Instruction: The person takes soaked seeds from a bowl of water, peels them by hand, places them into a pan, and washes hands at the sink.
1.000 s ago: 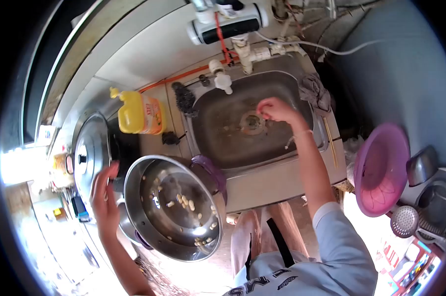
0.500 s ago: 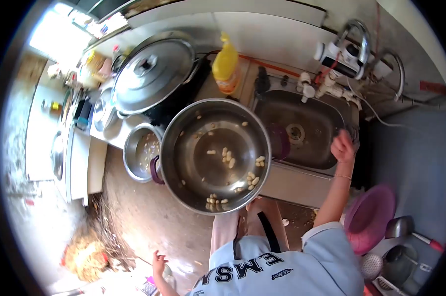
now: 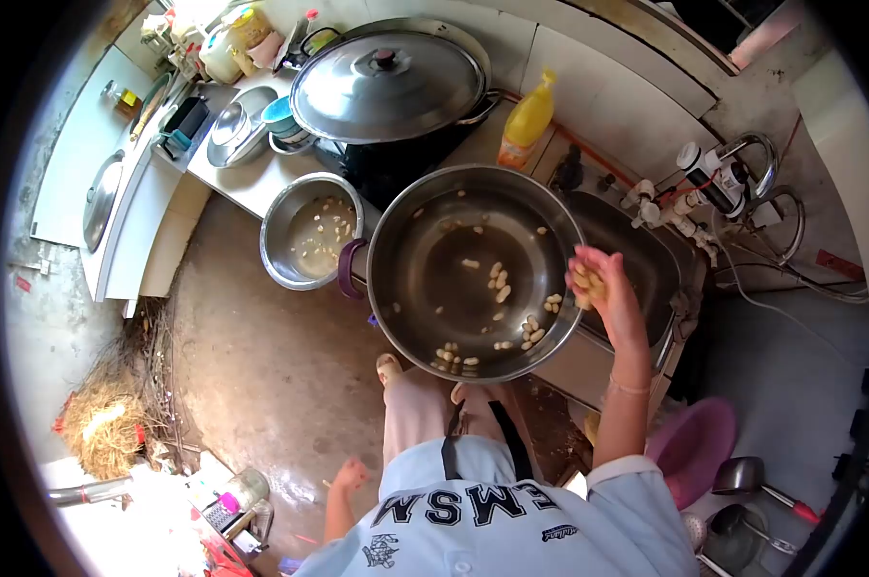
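Peanuts (image 3: 585,281) cupped in right hand (image 3: 616,292), nearer hand, at rim of pot (image 3: 439,255), side toward sink (image 3: 646,258); round pot lies leftward. Left hand (image 3: 352,473) well apart, curled, contents unclear.

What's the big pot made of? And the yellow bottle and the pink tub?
The big pot looks like metal, maybe stainless steel: silvery, smooth and shiny. Its purple handle could be plastic or rubber; I can't tell which. The yellow bottle looks like plastic, with its smooth, bright, moulded shape. The pink tub seems plastic too, being mostly one colour.
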{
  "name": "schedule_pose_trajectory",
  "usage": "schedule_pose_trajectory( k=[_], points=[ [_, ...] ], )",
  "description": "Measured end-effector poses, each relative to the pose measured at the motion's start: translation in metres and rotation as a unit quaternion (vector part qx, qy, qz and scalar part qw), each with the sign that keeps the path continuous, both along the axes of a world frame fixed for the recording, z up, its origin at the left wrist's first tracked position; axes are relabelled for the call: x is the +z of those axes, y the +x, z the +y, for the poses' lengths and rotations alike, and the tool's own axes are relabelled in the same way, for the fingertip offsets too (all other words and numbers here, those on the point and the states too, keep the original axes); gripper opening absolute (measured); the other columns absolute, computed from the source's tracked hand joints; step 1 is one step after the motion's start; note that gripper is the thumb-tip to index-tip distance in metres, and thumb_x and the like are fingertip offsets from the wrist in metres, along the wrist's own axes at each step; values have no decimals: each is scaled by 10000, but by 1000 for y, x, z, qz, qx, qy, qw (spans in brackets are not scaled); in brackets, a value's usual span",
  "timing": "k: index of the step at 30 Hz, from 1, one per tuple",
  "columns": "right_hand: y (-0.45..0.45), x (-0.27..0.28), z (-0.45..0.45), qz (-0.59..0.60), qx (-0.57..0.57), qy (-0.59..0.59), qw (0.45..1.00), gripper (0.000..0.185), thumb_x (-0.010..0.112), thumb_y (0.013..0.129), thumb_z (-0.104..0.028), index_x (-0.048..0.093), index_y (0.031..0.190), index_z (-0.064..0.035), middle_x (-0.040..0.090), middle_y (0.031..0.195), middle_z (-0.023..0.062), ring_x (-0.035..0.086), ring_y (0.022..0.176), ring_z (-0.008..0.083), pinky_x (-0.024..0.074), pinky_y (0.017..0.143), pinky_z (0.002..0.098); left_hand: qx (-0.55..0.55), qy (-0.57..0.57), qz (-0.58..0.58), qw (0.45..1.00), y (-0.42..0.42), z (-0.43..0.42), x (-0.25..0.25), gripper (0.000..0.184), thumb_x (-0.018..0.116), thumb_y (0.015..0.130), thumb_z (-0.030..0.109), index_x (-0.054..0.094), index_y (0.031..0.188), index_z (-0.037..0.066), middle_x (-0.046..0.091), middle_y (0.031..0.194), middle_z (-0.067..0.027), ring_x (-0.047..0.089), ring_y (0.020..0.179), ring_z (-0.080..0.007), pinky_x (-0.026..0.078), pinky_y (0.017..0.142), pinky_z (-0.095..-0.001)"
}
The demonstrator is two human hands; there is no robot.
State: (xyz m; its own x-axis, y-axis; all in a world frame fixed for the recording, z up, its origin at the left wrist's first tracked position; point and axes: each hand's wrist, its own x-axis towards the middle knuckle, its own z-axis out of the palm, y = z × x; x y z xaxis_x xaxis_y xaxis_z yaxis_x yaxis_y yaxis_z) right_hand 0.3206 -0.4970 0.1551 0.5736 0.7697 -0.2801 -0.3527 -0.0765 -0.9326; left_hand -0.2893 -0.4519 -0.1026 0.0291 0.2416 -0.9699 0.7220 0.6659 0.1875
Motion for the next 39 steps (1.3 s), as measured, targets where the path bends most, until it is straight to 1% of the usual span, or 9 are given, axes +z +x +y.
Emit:
schedule_pose_trajectory(
  k=[4, 7, 11, 12, 17, 23, 27, 32, 39],
  points=[
    [-16, 14, 34, -96, 0, 2, 995, 686, 187, 826, -559, 237, 1283, -50, 128, 1364, 121, 14, 1271, 237, -57, 991, 377, -60, 80, 9, 995, 40, 71, 29, 506, 400, 822, 241, 188, 1272, 149, 500, 987, -69, 536, 672, -172, 419, 549, -273],
    [-47, 27, 57, -152, -127, -71, 978, 641, 208, 839, -527, 255, 1280, -64, 155, 1358, 117, 33, 1269, 255, -56, 992, 381, -57, 139, -58, 987, 25, 118, 16, 455, 381, 827, 200, 241, 1255, 131, 507, 972, -78, 531, 662, -156, 415, 554, -254],
    [-76, 5, 79, -108, -253, -4, 961, 439, 321, 884, -289, 390, 1154, 49, 454, 1131, 182, 401, 1108, 230, 279, 940, 320, -69, 241, -108, 962, 0, 180, 1, 361, 361, 832, 132, 362, 1190, 90, 536, 863, -59, 512, 621, -123, 407, 526, -236],
    [-95, 11, 99, -132, -341, -12, 931, 263, 380, 844, -157, 479, 980, 46, 534, 854, 106, 522, 830, 186, 388, 785, 256, -62, 257, -97, 960, 5, 202, 16, 302, 356, 832, 105, 427, 1123, 65, 531, 794, -44, 491, 596, -111, 398, 520, -230],
    [-186, 12, 184, -171, -345, 63, 921, 114, 343, 726, -1, 454, 751, -11, 441, 680, 41, 403, 556, 114, 342, 532, 201, -124, 383, -90, 911, 29, 332, 63, 199, 392, 817, 70, 538, 943, 23, 537, 680, -41, 481, 577, -125, 407, 567, -246],
    [-285, -54, 359, 61, -79, -77, 992, 172, 393, 832, -109, 511, 888, 3, 528, 758, 73, 453, 569, 92, 373, 511, 201, 26, 320, -234, 918, 145, 429, 141, 201, 400, 804, 30, 536, 951, 22, 536, 875, -55, 510, 703, -106, 436, 591, -217],
    [-270, -173, 394, -321, -44, -241, 915, 241, 481, 748, -22, 512, 986, -31, 531, 899, 99, 500, 625, 134, 432, 639, 244, 30, 212, -370, 904, 207, 437, 116, 400, 366, 814, 21, 292, 1207, 45, 306, 1192, -125, 494, 880, -122, 448, 670, -223],
    [-247, -198, 405, -310, -56, -423, 850, 381, 510, 711, -92, 452, 1086, -72, 410, 1128, 149, 508, 890, 244, 417, 766, 321, 155, 144, -210, 955, 263, 443, 78, 652, 476, 735, 115, 115, 1268, 9, 206, 1274, -156, 235, 1175, -228, 214, 955, -306],
    [-236, -195, 425, -335, -28, -446, 829, 423, 550, 673, -97, 467, 1087, -89, 472, 1058, 145, 525, 894, 280, 420, 778, 346, 231, 173, -163, 943, 292, 456, 26, 524, 426, 724, 55, 279, 1226, 22, 375, 1162, -132, 412, 962, -151, 344, 770, -249]
  ],
)
